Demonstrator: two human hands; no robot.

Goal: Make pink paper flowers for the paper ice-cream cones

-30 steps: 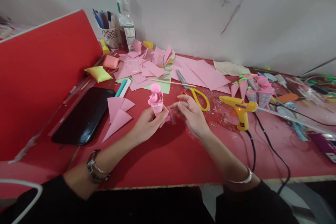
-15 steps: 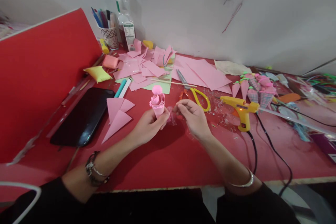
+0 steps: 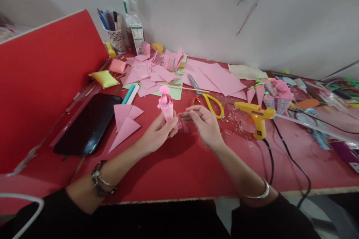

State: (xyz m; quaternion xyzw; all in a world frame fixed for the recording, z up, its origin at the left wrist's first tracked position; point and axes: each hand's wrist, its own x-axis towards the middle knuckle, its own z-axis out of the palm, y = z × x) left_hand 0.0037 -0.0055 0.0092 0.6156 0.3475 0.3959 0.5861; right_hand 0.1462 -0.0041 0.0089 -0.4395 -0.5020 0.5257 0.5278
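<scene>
My left hand (image 3: 161,132) is closed around a pink paper cone (image 3: 167,112), held upright and tilted slightly left. Curled pink paper or clay fills its ruffled rim, and a round pink ball (image 3: 164,90) sits on top. To the right of the cone, my right hand (image 3: 206,123) is open, its fingers stretched toward the cone without visibly touching it. Between the two hands lies a small clear packet with something pink (image 3: 183,126), partly hidden by the left fingers.
Scissors (image 3: 211,104) and a yellow glue gun (image 3: 257,116) with a lit orange light lie right. Finished paper cones (image 3: 276,95) stand behind it. Cut pink pieces (image 3: 126,123) and a black phone (image 3: 89,125) lie left; pink paper scraps (image 3: 151,71) lie behind.
My left hand has tilted the cone a little to the left. The fingers of my right hand, bent together before, have straightened out.
</scene>
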